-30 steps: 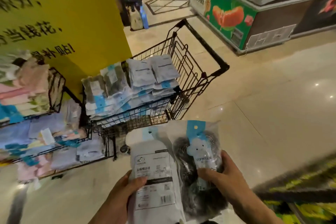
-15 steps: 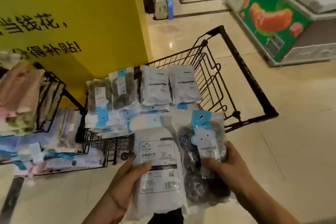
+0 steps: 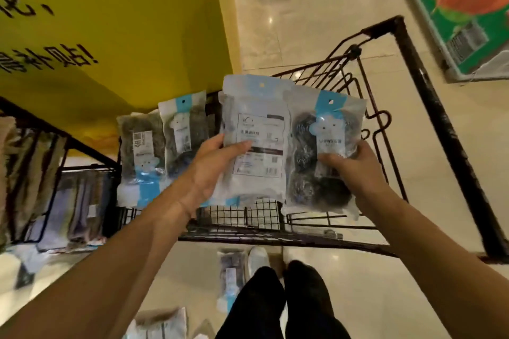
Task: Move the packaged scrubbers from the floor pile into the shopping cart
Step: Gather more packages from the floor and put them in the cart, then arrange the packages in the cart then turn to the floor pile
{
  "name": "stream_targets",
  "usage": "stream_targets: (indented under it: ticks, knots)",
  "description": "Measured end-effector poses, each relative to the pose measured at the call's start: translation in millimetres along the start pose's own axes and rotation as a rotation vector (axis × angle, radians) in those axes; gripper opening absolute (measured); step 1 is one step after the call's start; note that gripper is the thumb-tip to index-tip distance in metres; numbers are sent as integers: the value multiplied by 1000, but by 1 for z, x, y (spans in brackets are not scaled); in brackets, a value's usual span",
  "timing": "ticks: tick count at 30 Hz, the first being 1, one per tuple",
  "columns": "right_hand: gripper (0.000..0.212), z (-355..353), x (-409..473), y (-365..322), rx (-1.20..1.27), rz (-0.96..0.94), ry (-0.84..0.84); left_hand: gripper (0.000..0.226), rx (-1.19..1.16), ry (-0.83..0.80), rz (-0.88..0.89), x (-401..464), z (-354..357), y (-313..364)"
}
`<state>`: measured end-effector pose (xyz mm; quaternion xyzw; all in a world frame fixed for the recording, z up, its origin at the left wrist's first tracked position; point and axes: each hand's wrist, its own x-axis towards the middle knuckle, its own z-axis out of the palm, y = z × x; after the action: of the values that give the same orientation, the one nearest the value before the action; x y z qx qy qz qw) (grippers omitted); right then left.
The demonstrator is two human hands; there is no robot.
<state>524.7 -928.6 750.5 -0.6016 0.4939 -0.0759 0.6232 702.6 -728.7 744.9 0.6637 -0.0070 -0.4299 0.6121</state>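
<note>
I hold two scrubber packs above the black wire shopping cart [image 3: 429, 107]. My left hand [image 3: 212, 168] grips a pack [image 3: 256, 124] that shows its white label side. My right hand [image 3: 355, 165] grips a pack [image 3: 311, 162] with dark steel scrubbers and a blue header. Both packs hang side by side over the cart's basket. Several scrubber packs [image 3: 162, 146] lie stacked in the cart at the left. On the floor by my feet lie one pack [image 3: 230, 278] and another pack [image 3: 159, 322].
A yellow pillar [image 3: 124, 22] with black lettering stands close behind the cart. A wire rack [image 3: 55, 181] full of folded cloths is at the left. A freezer chest [image 3: 462, 8] with a fruit picture stands at the far right. My legs and shoes [image 3: 278, 283] are below the cart.
I have stepped up to the cart and raised both packs forward, from in front of the cart to over its basket. The view has tilted down, showing my feet and floor packs.
</note>
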Motion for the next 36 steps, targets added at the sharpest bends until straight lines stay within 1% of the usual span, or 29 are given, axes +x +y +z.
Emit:
stream_targets:
  ticks: [2, 4, 7, 12, 16, 18, 20, 21, 22, 24, 26, 27, 30, 32, 34, 35, 36]
  knots:
    - [57, 3, 26, -2, -27, -3, 11, 23, -2, 3, -7, 23, 6, 2]
    - [64, 4, 47, -3, -35, -1, 16, 24, -9, 44, -29, 40, 10, 1]
    - [63, 4, 71, -5, -59, 11, 4, 25, -45, 121, -68, 57, 14, -5]
    - [58, 3, 101, -6, -93, 46, -11, 34, -12, 197, -127, 71, 21, -10]
    - [58, 6, 117, -7, -117, 61, -44, 39, -101, 213, -128, 77, 22, -12]
    - [56, 9, 122, -6, -127, 66, -54, 37, -93, 252, -132, 80, 26, -13]
    - [60, 13, 124, -7, -138, 57, -67, 25, -28, 311, -129, 81, 31, -14]
    - [65, 15, 124, -5, -159, 43, -70, 21, -5, 336, -120, 82, 33, -15]
    - [71, 16, 123, -5, -186, 19, -75, 23, 7, 355, -107, 81, 36, -17]
    - [78, 17, 120, -2, -245, -39, -79, 39, 39, 360, -76, 79, 37, -25]
    - [76, 18, 116, 1, -301, -114, -69, 59, 100, 363, -47, 73, 38, -28]
    - [74, 18, 112, 3, -328, -158, -61, 64, 126, 370, -42, 68, 38, -29]
    - [77, 14, 96, 6, -438, -291, -42, 71, 134, 377, -41, 50, 36, -31]
    - [81, 8, 80, 7, -553, -426, -1, 70, 148, 387, -38, 37, 31, -35]
    - [77, 2, 62, 6, -610, -526, 15, 58, 149, 392, -43, 22, 24, -38]
    - [71, -1, 54, 4, -587, -523, -22, 51, 128, 393, -46, 14, 20, -40]
    - [61, -3, 47, 4, -544, -488, -80, 46, 111, 393, -47, 4, 16, -40]
